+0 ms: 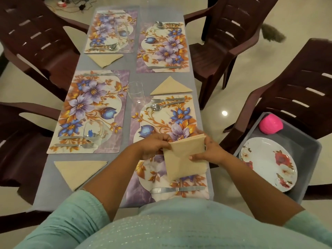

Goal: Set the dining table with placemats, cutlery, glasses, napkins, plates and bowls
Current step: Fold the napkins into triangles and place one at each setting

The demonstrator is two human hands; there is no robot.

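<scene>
Cream floor tiles are showing around the long grey-clothed dining table (115,83), with dark brown plastic chairs (231,33) standing along both sides. From my remote seat I am seeing both hands held up over the nearest floral placemat (172,180), which is lying at the table's near right end. My left hand (154,145) is pinching the upper left edge of a beige folded cloth napkin (183,157), fingers curled onto it, while my right hand (210,151) is gripping its right side, thumb on top and fingers curled behind. The napkin is hanging tilted between them, clear of the mat as far as I can tell. A steel table knife (177,189) is lying across the near end of that placemat. Three other beige napkins, folded into triangles, are lying on the cloth beside the other mats. To my right, a grey plastic tub (305,141) is holding a stack of white plates with red flowers (269,163) and a pink round object (271,125).
</scene>
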